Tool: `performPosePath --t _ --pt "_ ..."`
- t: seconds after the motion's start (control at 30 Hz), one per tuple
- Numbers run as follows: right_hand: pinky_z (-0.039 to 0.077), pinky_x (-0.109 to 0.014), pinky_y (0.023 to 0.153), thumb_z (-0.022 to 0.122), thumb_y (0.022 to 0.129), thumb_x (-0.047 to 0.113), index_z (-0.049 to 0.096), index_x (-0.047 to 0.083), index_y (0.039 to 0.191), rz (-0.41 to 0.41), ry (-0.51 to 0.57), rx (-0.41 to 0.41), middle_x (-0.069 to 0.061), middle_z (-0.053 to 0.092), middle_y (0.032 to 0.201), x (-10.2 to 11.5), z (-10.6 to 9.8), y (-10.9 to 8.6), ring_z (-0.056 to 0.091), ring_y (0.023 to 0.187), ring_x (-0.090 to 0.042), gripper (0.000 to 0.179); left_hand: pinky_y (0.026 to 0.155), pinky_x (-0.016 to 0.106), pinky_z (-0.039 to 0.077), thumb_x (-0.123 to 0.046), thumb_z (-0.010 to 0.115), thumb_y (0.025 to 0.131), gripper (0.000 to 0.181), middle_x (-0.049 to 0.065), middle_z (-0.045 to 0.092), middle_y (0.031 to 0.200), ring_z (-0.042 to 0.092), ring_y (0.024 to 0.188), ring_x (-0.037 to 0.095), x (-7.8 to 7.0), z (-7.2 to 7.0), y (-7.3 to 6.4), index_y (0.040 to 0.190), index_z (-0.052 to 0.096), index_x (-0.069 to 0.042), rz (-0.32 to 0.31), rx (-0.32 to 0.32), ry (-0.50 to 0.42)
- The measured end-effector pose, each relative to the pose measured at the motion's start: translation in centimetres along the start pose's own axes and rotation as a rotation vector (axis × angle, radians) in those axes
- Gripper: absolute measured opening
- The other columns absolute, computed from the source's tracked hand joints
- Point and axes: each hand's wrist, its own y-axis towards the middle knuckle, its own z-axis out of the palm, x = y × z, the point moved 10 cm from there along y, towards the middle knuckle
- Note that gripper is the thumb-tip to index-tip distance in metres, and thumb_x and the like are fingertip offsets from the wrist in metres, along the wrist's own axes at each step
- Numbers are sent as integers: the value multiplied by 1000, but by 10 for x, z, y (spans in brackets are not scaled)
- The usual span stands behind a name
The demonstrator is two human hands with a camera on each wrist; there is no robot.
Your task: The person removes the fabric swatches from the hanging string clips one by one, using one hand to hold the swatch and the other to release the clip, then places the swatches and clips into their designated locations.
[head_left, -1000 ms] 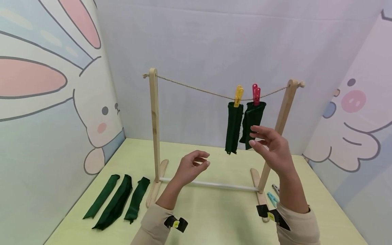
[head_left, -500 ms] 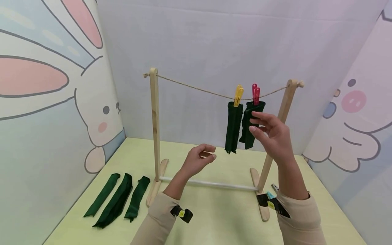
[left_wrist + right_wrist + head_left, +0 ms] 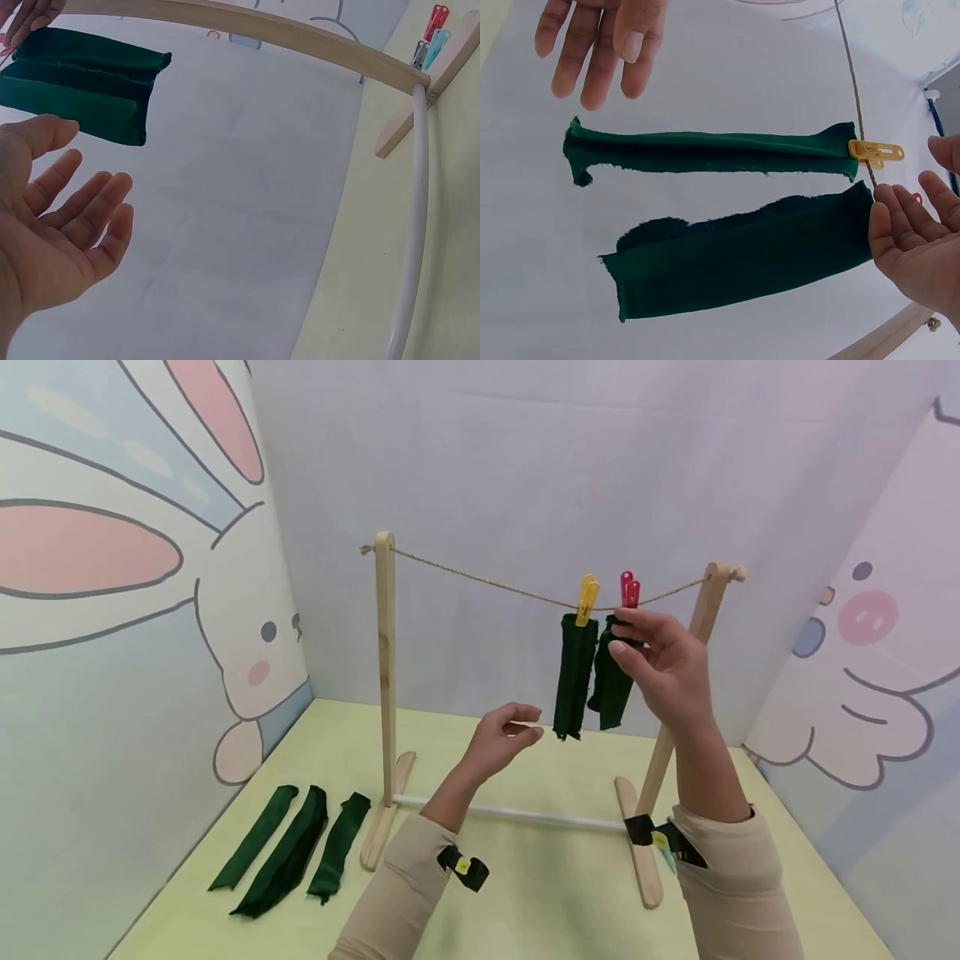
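Two dark green cloth strips hang folded over a string (image 3: pixel 480 578). A yellow clothespin (image 3: pixel 587 600) clips the left strip (image 3: pixel 574 681), and a red clothespin (image 3: pixel 628 588) stands at the top of the right strip (image 3: pixel 613 697). My right hand (image 3: pixel 673 672) is raised at the right strip's upper end, its fingertips just below the red clothespin, fingers loosely bent with thumb apart. In the right wrist view, those fingers lie beside the string. Lower down, my left hand (image 3: pixel 497 743) hovers near the left strip's bottom end, fingers relaxed, holding nothing.
Wooden posts (image 3: pixel 386 668) carry the string, with a white bar (image 3: pixel 517 814) joining their feet. Three more green strips (image 3: pixel 288 860) lie on the table at left. Red, teal and grey clothespins (image 3: pixel 435 37) lie by the right foot. Printed walls stand at both sides.
My right hand has risen along the right strip to just under the red clothespin. My left hand has moved up and right toward the left strip.
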Motion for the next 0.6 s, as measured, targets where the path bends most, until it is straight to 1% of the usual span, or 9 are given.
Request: performPosePath --t 0.13,0.23,0.37,0.47,0.6 --pt "47 -18 79 61 86 -6 54 -10 117 0 -11 6 -11 60 113 2 4 7 58 99 -19 32 79 30 49 -6 60 90 29 16 59 114 59 101 30 1 4 6 118 58 2 -10 7 -6" --pt "47 -18 80 60 87 -6 55 -9 117 4 -24 7 -8 60 112 3 8 14 59 97 -19 31 81 32 49 -6 58 91 34 18 57 119 58 104 30 1 9 11 124 55 1 -11 33 -36" --pt "46 -19 81 60 89 -1 55 -8 118 68 -59 -5 -9 60 113 -2 12 19 60 94 -15 30 84 33 48 -4 57 92 39 21 54 123 57 106 30 3 17 16 129 50 2 -11 62 -97" --pt "46 -18 81 60 90 5 55 -4 120 128 -92 -6 -10 59 115 -6 15 22 59 92 -13 32 84 32 48 -2 56 91 40 21 54 124 57 107 29 6 23 18 130 49 2 -15 68 -122" --pt "47 -21 82 59 92 12 54 2 127 176 -138 10 -7 58 122 -10 21 26 60 95 -15 37 84 31 48 0 56 91 41 20 55 122 57 107 29 10 28 20 131 49 1 -45 67 -154"
